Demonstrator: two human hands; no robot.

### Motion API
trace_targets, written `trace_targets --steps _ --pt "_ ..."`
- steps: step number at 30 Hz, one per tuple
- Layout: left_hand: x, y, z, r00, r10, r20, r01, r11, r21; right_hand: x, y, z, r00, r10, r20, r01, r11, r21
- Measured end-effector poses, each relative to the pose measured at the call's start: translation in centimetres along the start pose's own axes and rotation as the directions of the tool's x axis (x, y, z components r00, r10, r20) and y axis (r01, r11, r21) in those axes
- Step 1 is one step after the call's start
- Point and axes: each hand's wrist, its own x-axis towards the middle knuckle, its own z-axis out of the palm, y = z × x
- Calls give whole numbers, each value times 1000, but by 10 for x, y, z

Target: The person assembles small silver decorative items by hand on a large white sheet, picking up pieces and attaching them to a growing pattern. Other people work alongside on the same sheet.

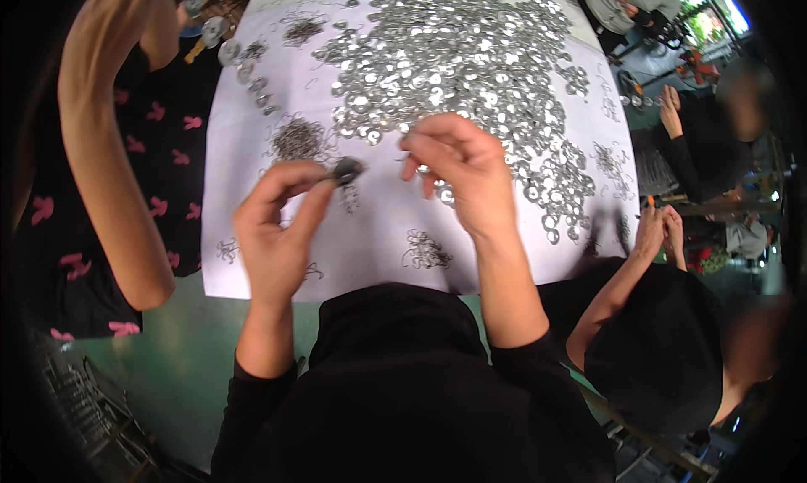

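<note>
Head view, left hand (277,231): thumb and forefinger pinching one dark piece (345,171).
Dark piece: small, roundish, blurred; above the worktop (370,269), nearer its left edge.
Right hand (468,170): half-curled; cannot tell whether it holds anything.
Shiny discs (458,67): uncountable, heaped toward the far edge.
Wire hooks (427,251): several clumps, one near the near edge.

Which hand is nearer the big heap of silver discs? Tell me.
Right. The right hand is at the near edge of the heap; the left hand is farther off, lower left.
</note>
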Motion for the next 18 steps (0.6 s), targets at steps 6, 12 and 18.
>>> trace_targets --steps 6,12,18 --pt "3 -7 38 997 67 44 -66 997 -31 -27 -7 9 960 -250 -123 244 968 -60" --pt "-2 -7 59 982 179 60 -180 983 17 -35 -1 -3 926 -275 -259 213 946 -243" --pt "-13 0 79 957 263 120 -276 956 102 -47 2 -10 846 -420 -329 332 897 -291"
